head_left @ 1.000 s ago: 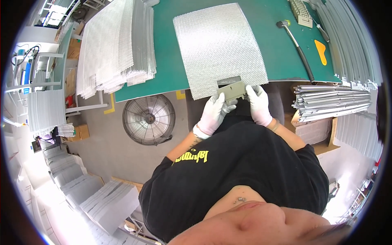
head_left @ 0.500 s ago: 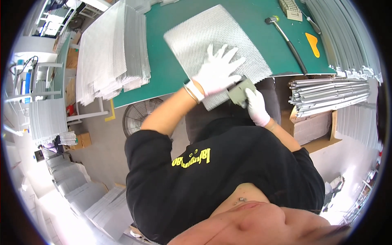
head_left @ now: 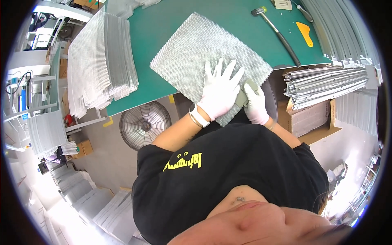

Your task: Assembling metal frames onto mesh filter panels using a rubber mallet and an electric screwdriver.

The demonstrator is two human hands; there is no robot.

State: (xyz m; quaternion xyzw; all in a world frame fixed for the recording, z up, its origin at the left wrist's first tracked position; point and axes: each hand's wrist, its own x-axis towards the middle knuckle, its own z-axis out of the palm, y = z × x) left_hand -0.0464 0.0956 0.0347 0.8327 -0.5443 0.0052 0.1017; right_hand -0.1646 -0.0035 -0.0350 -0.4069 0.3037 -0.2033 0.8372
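Observation:
A silvery metal mesh sheet [head_left: 183,57] lies aslant on the green table, its near corner reaching past the table edge toward my body. On it my left hand [head_left: 220,92], in a white glove, rests flat with fingers spread. My right hand [head_left: 256,107], also gloved, grips a grey-green block [head_left: 241,99] with the thumb on top, at the sheet's near right edge. Part of the block is hidden behind the hands, and I cannot tell whether it clasps the mesh edge.
Mesh sheets are stacked [head_left: 92,65] at the left. Toward the far right lie a hammer [head_left: 281,38], a yellow scraper [head_left: 304,34], a screwdriver [head_left: 304,14] and a pale block [head_left: 282,4]. Metal strips [head_left: 326,83] sit above a cardboard box [head_left: 312,122]. A floor fan [head_left: 145,125] stands below.
The mesh sheet has come nearer to my body and turned somewhat, with my left hand still flat on it. The block in my right hand has turned and shows less. The view has shifted slightly.

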